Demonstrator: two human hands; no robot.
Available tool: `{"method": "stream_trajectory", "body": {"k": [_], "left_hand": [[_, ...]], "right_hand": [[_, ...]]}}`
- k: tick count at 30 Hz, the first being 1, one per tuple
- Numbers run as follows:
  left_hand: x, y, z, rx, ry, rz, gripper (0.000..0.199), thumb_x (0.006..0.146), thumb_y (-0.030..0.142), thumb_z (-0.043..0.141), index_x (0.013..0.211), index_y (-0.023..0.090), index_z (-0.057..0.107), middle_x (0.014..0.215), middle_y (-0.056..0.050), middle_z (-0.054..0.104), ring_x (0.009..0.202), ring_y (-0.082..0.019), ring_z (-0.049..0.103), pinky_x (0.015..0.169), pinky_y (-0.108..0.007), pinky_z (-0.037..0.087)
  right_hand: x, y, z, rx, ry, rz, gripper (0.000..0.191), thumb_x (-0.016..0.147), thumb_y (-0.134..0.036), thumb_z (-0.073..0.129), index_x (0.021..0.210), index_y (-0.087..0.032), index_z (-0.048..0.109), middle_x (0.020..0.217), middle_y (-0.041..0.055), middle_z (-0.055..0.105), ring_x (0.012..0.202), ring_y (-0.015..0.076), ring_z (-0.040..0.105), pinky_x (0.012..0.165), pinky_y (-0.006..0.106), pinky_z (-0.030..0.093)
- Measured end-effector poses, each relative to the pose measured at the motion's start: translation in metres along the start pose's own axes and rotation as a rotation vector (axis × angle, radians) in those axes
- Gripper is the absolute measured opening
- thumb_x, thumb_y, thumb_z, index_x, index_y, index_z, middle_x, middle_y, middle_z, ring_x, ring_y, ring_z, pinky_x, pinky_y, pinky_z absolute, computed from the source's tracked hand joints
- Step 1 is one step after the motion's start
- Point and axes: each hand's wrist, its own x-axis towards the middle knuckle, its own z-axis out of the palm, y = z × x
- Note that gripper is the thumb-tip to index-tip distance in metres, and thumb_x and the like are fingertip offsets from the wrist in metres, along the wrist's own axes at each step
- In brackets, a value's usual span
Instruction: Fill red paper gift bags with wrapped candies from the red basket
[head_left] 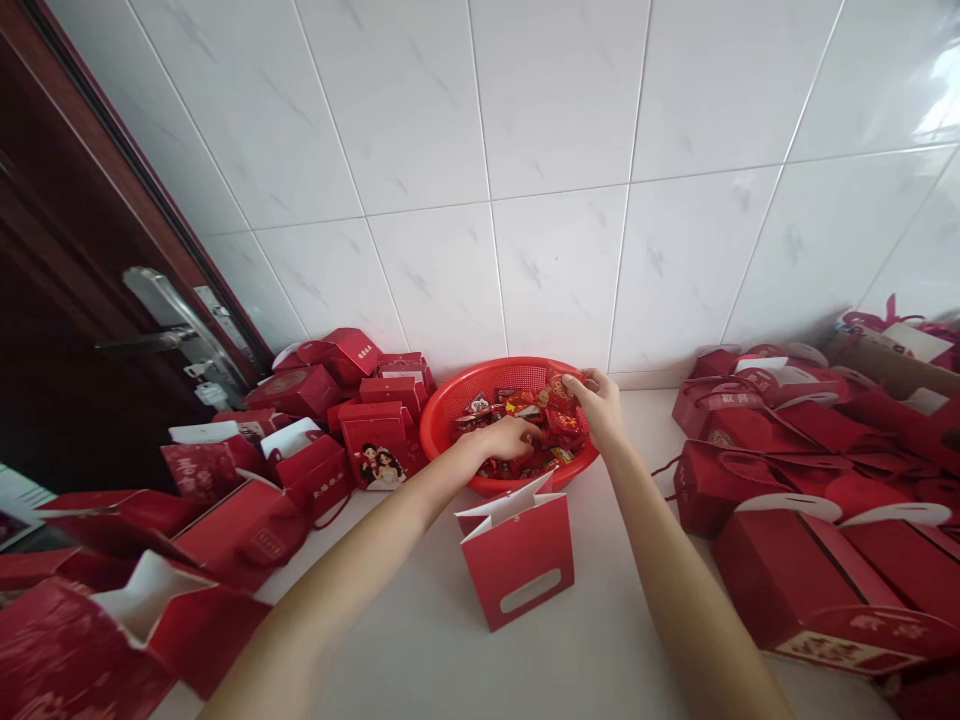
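Observation:
A red plastic basket [442, 405] holds many small wrapped sweets [510, 405], mostly in red. My left hand [511, 438] reaches into it, its fingers bent down among the wrappers; what they grip, if anything, is hidden. At the basket's right rim, my right hand [598, 398] pinches a shiny red sweet packet [562, 390] between thumb and fingers. In front of the basket, between my forearms, a red paper gift box [521, 555] stands upright. Its top is open, showing a white inside, and its near face has an oval window.
Red gift boxes crowd the left side, among them an upright box with a cartoon couple [381, 455]. More handled boxes [802, 560] fill the right. A white tiled wall [555, 270] rises behind the basket; a dark door with a metal handle [172, 310] stands left.

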Motion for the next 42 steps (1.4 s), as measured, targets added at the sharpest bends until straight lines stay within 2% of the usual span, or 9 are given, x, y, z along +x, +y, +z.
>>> {"method": "stream_trajectory", "body": {"k": [3,6,12,19,22,26,28,36,42], "left_hand": [[0.003,-0.002,0.003,0.091,-0.026,-0.014,0.015,0.056,0.011,0.066,0.05,0.025,0.067,0.05,0.004,0.064,0.05,-0.017,0.057,0.061,-0.026,0.047],[0.007,-0.005,-0.001,0.158,0.06,-0.035,0.022,0.059,0.015,0.069,0.041,0.023,0.06,0.042,0.002,0.056,0.05,-0.018,0.057,0.066,-0.029,0.049],[0.007,-0.014,-0.015,0.236,0.304,-0.098,0.014,0.063,0.009,0.071,0.062,0.023,0.073,0.074,-0.007,0.074,0.083,-0.029,0.069,0.084,-0.038,0.049],[0.002,-0.017,-0.019,0.342,0.391,-0.12,0.018,0.071,0.013,0.068,0.085,0.021,0.076,0.096,-0.012,0.073,0.106,-0.031,0.064,0.092,-0.037,0.048],[0.0,-0.006,-0.015,0.413,0.253,-0.077,0.023,0.076,0.013,0.063,0.092,0.02,0.077,0.102,-0.011,0.073,0.106,-0.029,0.064,0.092,-0.034,0.047],[-0.003,0.008,-0.004,0.48,-0.141,-0.028,0.022,0.073,0.015,0.068,0.091,0.022,0.077,0.09,-0.003,0.075,0.082,-0.02,0.067,0.074,-0.025,0.049],[-0.004,0.012,0.001,0.532,-0.247,-0.032,0.027,0.07,0.02,0.072,0.097,0.022,0.076,0.094,-0.004,0.075,0.082,-0.021,0.067,0.07,-0.025,0.047],[-0.002,0.009,0.001,0.624,-0.365,-0.074,0.039,0.075,0.036,0.07,0.111,0.021,0.068,0.099,-0.007,0.074,0.084,-0.025,0.067,0.068,-0.027,0.045],[0.001,0.007,0.005,0.57,-0.383,-0.087,0.033,0.08,0.027,0.066,0.112,0.022,0.069,0.1,-0.006,0.075,0.08,-0.022,0.067,0.067,-0.026,0.045]], "right_hand": [[0.0,0.0,0.0,0.002,-0.006,0.002,0.038,0.064,-0.051,0.075,0.079,-0.021,0.057,0.072,0.0014,0.066,0.068,0.0177,0.062,0.063,0.03,0.05],[0.001,0.002,0.001,0.012,0.002,0.0,0.036,0.064,-0.049,0.075,0.079,-0.021,0.058,0.071,0.0017,0.067,0.068,0.018,0.063,0.062,0.03,0.051],[0.002,0.002,0.002,0.024,0.02,-0.016,0.031,0.064,-0.046,0.073,0.075,-0.02,0.06,0.07,0.0013,0.066,0.068,0.0172,0.061,0.064,0.029,0.051],[0.0,0.0,0.001,0.022,-0.004,-0.014,0.03,0.066,-0.046,0.073,0.069,-0.018,0.062,0.07,0.004,0.067,0.067,0.0186,0.06,0.061,0.03,0.049],[0.0,0.0,0.002,0.024,0.013,-0.026,0.031,0.066,-0.047,0.073,0.068,-0.019,0.059,0.065,0.0009,0.063,0.064,0.0158,0.057,0.058,0.027,0.047],[0.0,0.0,0.003,0.028,0.039,-0.041,0.032,0.067,-0.048,0.069,0.066,-0.021,0.052,0.06,-0.0031,0.057,0.059,0.013,0.052,0.055,0.025,0.043],[0.0,0.0,0.003,0.032,0.038,-0.04,0.032,0.068,-0.048,0.068,0.066,-0.021,0.051,0.061,-0.0033,0.057,0.06,0.013,0.052,0.055,0.025,0.043],[-0.001,0.0,0.003,0.04,0.03,-0.044,0.028,0.067,-0.044,0.068,0.066,-0.021,0.051,0.061,-0.0036,0.056,0.061,0.0132,0.052,0.055,0.025,0.043],[-0.001,-0.001,0.004,0.05,0.007,-0.038,0.029,0.067,-0.044,0.07,0.066,-0.021,0.053,0.062,-0.0027,0.058,0.061,0.0145,0.054,0.056,0.027,0.044]]}}
